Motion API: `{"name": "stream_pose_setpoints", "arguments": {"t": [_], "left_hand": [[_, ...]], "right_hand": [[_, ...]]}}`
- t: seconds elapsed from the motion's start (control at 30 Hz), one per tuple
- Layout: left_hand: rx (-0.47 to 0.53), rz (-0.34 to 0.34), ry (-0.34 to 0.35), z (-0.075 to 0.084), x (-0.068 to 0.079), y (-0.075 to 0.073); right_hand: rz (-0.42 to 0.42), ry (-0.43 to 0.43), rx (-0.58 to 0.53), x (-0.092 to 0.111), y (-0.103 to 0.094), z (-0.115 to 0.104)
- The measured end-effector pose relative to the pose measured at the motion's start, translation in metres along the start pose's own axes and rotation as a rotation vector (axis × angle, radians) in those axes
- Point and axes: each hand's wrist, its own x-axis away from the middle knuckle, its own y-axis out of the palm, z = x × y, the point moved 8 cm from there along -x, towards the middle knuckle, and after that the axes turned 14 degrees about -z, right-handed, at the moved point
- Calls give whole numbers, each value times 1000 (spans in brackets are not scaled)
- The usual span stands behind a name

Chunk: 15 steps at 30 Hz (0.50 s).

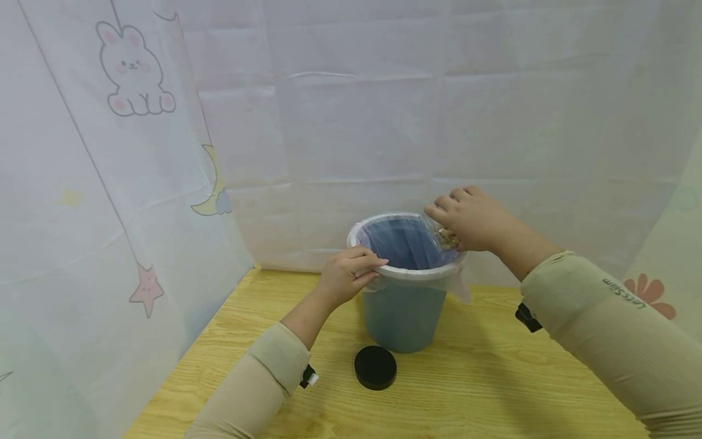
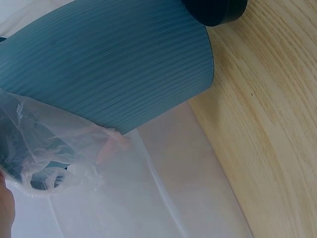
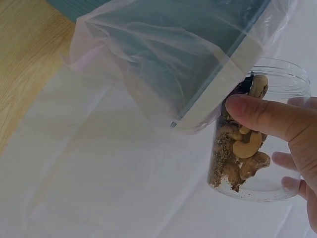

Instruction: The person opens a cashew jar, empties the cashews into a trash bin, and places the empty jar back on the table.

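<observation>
A blue-green trash bin with a white rim stands upright on the table. It is lined with a thin translucent bag, whose edge is folded over the rim. My left hand grips the bin's near-left rim, fingers on top and thumb below; the left wrist view catches only a sliver of it. At the right side of the opening, my right hand holds a clear screw-top jar tipped toward the bin. Cashews and brown crumbs lie along the jar's lower wall. The jar's mouth shows no lid.
A round black lid lies on the wood-grain table in front of the bin. Behind the bin hangs a pale curtain, with another printed sheet along the left side.
</observation>
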Motion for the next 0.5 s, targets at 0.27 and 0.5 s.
{"name": "stream_pose_setpoints", "arguments": {"t": [0.27, 0.5], "left_hand": [[2, 6, 2, -1, 0, 0], [-5, -9, -13, -1, 0, 0]], "right_hand": [[22, -10, 19, 1, -4, -1], [12, -10, 43, 2, -5, -2]]}}
